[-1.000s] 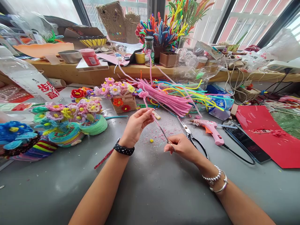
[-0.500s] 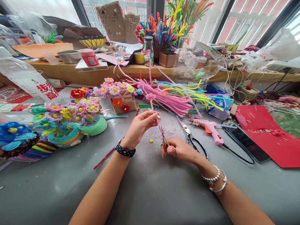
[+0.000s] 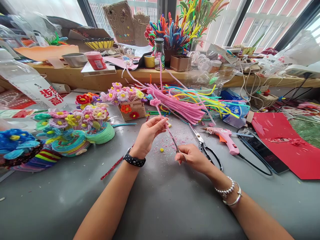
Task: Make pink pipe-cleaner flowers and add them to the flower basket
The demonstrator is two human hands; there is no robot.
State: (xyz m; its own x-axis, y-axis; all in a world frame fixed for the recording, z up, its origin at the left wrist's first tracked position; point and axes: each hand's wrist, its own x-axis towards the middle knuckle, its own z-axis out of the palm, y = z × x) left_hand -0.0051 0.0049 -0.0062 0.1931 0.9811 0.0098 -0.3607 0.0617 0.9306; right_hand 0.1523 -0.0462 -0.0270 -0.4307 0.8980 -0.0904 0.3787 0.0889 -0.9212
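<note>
My left hand pinches the stem of a pink pipe-cleaner flower, whose head stands above the fingertips and leans left. Below the fingers the stem meets the blades of small scissors. My right hand is closed round the handles of these scissors, which point up and left with the blades nearly together. A yellow bit and pink fluff and glitter lie on the grey table under the hands. Behind them lies a bundle of pink pipe cleaners.
Large scissors, a pink glue gun, a phone and red card lie to the right. Left stand pipe-cleaner flower pots, a small flower basket and a bottle. A cluttered ledge runs behind.
The flower head has tipped left and slightly down. The scissor blades, apart before, have come together along the stem, and the fingers of my right hand have drawn closed.
</note>
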